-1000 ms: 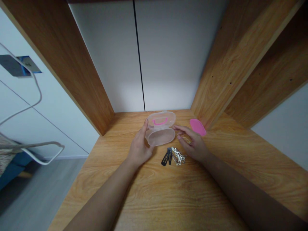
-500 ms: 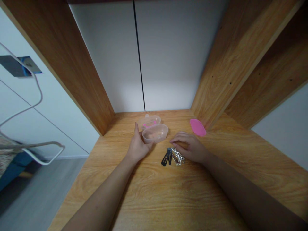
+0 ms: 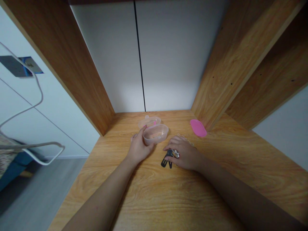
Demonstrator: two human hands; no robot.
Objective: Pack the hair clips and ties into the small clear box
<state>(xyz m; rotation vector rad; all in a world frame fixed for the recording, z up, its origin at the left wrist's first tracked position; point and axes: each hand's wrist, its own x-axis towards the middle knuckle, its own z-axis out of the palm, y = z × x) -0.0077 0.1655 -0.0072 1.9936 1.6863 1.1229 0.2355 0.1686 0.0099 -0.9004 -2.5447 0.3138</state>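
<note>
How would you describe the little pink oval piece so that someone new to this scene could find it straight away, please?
On the wooden desk, look toward the back right, where the slanted wood panel meets the surface. The pink oval piece lies flat there, alone, apart from both hands; it is opaque pink, unlike the clear box.

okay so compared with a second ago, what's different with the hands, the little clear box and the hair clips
The clear box, held tilted up in both hands a second ago, now rests open on the desk, with only the left hand at its side. The right hand let go of it, moved down and now covers the hair clips; whether its grip has closed on them is unclear. The pink lid stayed put.
</note>
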